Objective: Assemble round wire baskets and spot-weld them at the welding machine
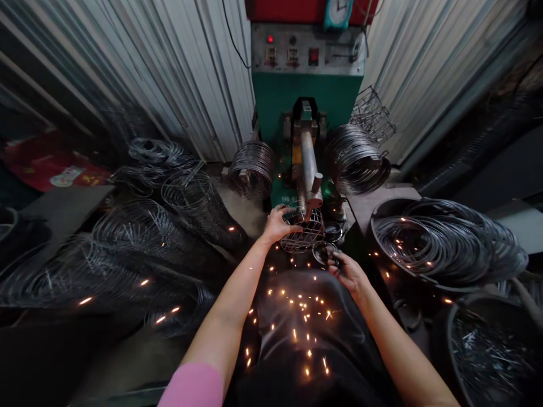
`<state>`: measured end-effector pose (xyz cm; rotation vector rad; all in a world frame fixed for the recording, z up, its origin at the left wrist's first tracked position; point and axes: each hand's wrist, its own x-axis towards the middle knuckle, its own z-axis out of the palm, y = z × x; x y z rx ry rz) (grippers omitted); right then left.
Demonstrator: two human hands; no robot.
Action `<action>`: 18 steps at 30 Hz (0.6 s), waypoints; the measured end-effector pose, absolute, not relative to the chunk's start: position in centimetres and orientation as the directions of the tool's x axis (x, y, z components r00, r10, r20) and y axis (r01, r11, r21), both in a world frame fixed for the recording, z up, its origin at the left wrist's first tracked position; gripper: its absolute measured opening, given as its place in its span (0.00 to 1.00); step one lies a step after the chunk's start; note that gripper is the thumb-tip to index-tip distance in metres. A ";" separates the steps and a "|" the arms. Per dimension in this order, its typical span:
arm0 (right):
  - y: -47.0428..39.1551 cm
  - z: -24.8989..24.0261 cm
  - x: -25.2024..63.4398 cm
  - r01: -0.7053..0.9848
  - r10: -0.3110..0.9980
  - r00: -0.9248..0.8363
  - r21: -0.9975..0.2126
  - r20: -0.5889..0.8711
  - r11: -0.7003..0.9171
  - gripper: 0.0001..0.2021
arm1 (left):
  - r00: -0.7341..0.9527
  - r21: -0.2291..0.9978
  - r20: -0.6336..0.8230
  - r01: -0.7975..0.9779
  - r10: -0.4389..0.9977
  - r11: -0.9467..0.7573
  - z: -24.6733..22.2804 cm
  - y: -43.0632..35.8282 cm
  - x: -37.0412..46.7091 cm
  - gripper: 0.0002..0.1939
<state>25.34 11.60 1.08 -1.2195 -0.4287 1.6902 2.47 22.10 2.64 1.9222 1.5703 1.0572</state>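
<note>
My left hand point(278, 225) is closed on the near left side of a round wire basket point(306, 236). The basket sits right under the electrode tip of a green spot welder point(309, 164). Lower and to the right, my right hand point(347, 272) is closed at the edge of a small metal ring point(321, 252); the fingertips are dark and partly hide it. Ring and basket are close together, but whether they touch is unclear. Bright sparks fly below the basket and over the dark apron point(305, 316) on my lap.
Wire coils hang left point(251, 168) and right point(357, 160) of the welder. Stacked wire mesh cylinders point(127, 226) stand at left. On the right are a tub of wire rings point(445, 243) and a bin of short metal pieces point(492, 345). Corrugated walls close in the back.
</note>
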 end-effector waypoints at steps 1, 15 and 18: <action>11.5 1.0 25.6 -0.523 0.834 -0.045 -0.698 -0.550 -0.489 0.05 | 0.071 0.722 0.300 0.635 0.951 -0.275 2.8 22.1 2.5 0.34; 6.5 -3.4 26.7 0.113 0.966 0.207 -0.977 -0.152 -0.178 0.06 | 0.083 0.706 0.298 0.651 0.951 -0.278 2.7 22.6 3.3 0.31; 4.1 -5.1 27.7 0.515 0.998 0.015 -0.856 0.066 0.049 0.05 | 0.081 0.731 0.280 0.628 0.956 -0.268 3.2 22.6 3.0 0.33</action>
